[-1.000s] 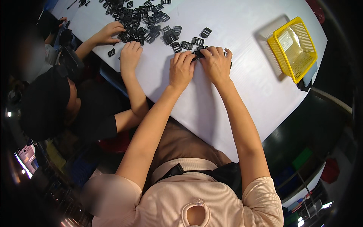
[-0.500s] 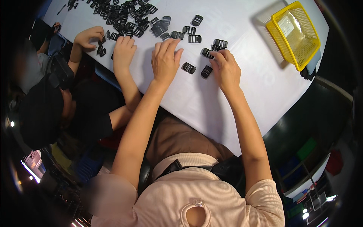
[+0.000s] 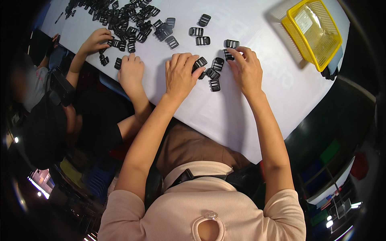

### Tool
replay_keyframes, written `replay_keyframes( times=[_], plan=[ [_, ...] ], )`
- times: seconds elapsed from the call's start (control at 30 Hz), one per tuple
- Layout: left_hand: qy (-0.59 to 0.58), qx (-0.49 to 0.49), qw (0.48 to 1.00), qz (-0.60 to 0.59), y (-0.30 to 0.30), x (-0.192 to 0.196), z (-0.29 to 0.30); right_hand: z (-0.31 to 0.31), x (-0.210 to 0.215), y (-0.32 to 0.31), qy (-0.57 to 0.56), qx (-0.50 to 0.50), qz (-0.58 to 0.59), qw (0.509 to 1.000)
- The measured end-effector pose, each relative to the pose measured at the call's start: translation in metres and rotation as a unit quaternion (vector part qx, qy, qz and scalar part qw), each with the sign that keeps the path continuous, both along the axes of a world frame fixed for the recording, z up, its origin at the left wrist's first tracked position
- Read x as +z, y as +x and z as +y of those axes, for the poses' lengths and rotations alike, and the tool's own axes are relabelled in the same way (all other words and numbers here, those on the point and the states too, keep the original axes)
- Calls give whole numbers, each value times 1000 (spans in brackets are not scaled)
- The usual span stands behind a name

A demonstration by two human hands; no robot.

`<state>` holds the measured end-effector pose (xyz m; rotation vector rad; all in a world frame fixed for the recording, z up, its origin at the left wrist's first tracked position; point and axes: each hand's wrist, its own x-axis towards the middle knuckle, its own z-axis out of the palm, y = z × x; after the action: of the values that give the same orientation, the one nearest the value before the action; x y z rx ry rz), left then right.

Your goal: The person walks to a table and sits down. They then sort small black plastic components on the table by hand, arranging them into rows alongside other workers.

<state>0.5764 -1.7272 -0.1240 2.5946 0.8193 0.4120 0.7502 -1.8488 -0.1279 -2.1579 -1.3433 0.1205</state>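
1. We are working at a white table (image 3: pixel 289 96), its near corner pointing toward us.
2. A co-worker (image 3: pixel 100 116) in a dark top is sharing the near-left edge on our left. The co-worker's farther hand (image 3: pixel 96 41) is touching buckles at the heap; the co-worker's nearer hand (image 3: pixel 130 74) is resting by that edge, its fingers bent and close together.
3. By the right edge, a yellow basket (image 3: pixel 299 38) is standing, holding clear plastic with a white label (image 3: pixel 307 20). Blue cloth (image 3: pixel 335 60) is showing beneath its outer side.
4. A heap of black buckles (image 3: pixel 124 18) is spreading toward the far-left corner.
5. Our left hand (image 3: pixel 179 74) is lying inward from the near-left edge, its fingers curving side by side. Its thumb and forefinger are flanking a tilted buckle (image 3: pixel 200 62); we cannot tell whether they are pinching it.
6. Our right hand (image 3: pixel 249 72) is hovering nearer the right edge, thumb and forefinger parting around another buckle (image 3: pixel 228 54); we cannot tell whether they are gripping it.
7. Between our hands, inward from the near corner, a few loose buckles (image 3: pixel 217 64) are lying close together, some touching.
8. Farther inward, three separate buckles (image 3: pixel 196 31) are lying flat.
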Motion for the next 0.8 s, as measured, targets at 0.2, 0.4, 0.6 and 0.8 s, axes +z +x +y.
replay_keyframes(
  times=[0.2,0.4,0.6,0.8],
  plan=[
    [65,-9,997,-51,40,-10,21,-11,-21,7,-38,47,-94,994],
    [66,-47,996,-49,48,-25,36,-10,-11,-1,-13,10,-20,1000],
    [-156,-19,986,-53,44,-11,20,2,-15,6,-25,-45,15,999],
    [42,-26,994,-95,51,-21,52,-8,3,6,-63,-81,118,988]
  ],
)
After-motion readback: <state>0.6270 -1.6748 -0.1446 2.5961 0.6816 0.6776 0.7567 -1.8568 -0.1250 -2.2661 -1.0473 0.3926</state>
